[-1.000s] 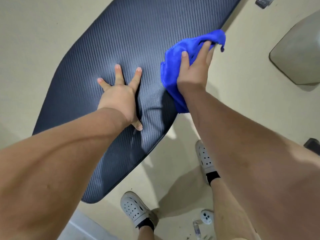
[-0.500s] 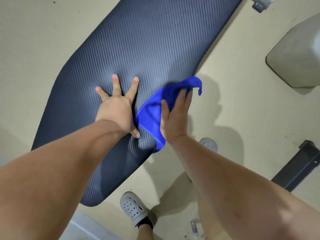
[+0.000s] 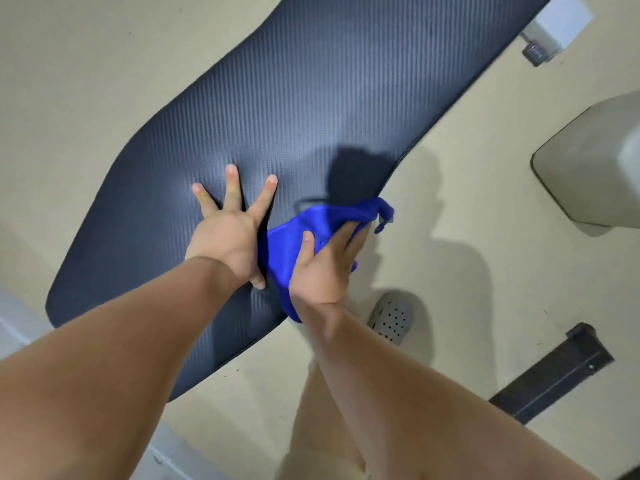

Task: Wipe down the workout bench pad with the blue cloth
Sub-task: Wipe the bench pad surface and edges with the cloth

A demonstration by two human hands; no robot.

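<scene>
The right hand (image 3: pixel 323 268) lies flat on the cloth (image 3: pixel 294 244), fingers pressing it down onto the pad (image 3: pixel 311 98) rather than pinching it; the fingertips reach toward 1 o'clock and curl slightly over the cloth's far fold. The cloth sits at the pad's edge nearest the person, part of it lapping over that edge, one corner hanging free at 2 o'clock from the hand. Just beside it at 9 o'clock, the left hand (image 3: pixel 228 237) is spread wide, palm down on the pad, holding nothing, bracing.

The cloth looks soft, light and limp: it bunches under pressure and will slide with the palm, so a flat, broad press through its middle should carry it better than a grip on a corner. The pad looks firm but cushioned, with a ribbed, slightly grippy skin, so the cloth may drag and fold rather than glide.

The pad's long axis runs from 7 o'clock to 1 o'clock across the view, its rounded near end at lower left, its far end running out of frame at upper right. A shoe (image 3: pixel 391 320) stands on the floor (image 3: pixel 450 202) at 4 o'clock from the right hand
</scene>
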